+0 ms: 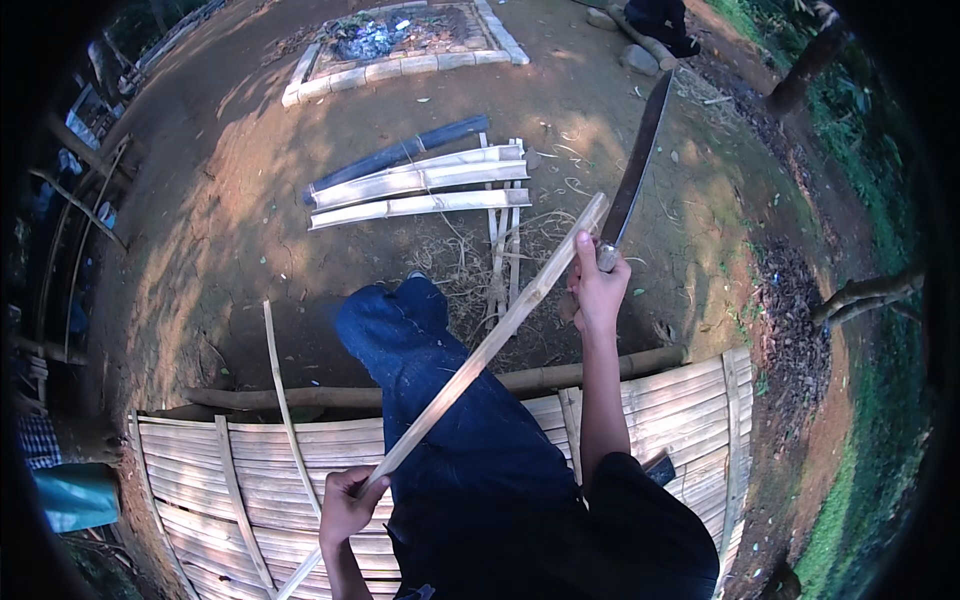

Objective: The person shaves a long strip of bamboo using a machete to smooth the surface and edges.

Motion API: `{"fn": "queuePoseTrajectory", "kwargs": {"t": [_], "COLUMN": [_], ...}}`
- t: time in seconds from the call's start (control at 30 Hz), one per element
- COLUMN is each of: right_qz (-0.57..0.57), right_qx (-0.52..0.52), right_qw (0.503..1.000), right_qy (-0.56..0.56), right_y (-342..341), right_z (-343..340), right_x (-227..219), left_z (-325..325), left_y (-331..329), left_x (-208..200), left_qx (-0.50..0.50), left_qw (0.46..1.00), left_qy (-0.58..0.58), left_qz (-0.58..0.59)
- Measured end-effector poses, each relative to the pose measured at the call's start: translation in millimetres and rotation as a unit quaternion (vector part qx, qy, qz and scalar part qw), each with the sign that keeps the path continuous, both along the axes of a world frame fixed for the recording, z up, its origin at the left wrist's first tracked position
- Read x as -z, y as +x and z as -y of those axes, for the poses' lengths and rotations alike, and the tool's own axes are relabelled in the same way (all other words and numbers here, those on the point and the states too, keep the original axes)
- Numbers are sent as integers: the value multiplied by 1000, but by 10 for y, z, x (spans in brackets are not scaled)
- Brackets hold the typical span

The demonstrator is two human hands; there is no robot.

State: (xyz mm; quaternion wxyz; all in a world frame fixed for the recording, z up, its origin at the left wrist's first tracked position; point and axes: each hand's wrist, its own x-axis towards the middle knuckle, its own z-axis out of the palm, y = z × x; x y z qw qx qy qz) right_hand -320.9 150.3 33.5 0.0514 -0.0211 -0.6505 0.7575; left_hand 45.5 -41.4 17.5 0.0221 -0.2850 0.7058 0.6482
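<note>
A long split bamboo strip (490,345) runs slantwise across my lap, from lower left to upper right. Its lower part is gripped by my left hand (348,505), fingers wrapped round it. My right hand (600,290) is closed on the handle of a machete (638,165), whose long dark blade points up and away. The right thumb lies against the strip's upper end, or just beside it; I cannot tell which. Another thin bamboo strip (280,380) stands out past my left hand, partly hidden behind it.
I sit on a slatted bamboo platform (185,470), a bamboo pole (300,398) along its front. Split bamboo pieces (420,182) lie ahead on the dirt among shavings. Beyond is a block-edged fire pit (395,68) with ash. A person's dark-clothed legs (660,22) show at upper right.
</note>
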Motion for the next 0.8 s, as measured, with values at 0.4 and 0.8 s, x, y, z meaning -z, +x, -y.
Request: {"fn": "queuePoseTrajectory", "kwargs": {"t": [0.4, 0.8], "right_qz": [-10, 7], "right_qx": [19, 1], "right_qw": [999, 992], "right_qy": [-38, -123], "right_y": [-91, -70], "right_z": [-197, -284], "right_x": [147, 128], "left_z": [108, 178], "left_y": [-28, 132], "left_x": [63, 138], "left_qx": [43, 30], "left_qw": [998, 999], "left_qy": [-43, -35], "left_qz": [4, 19]}}
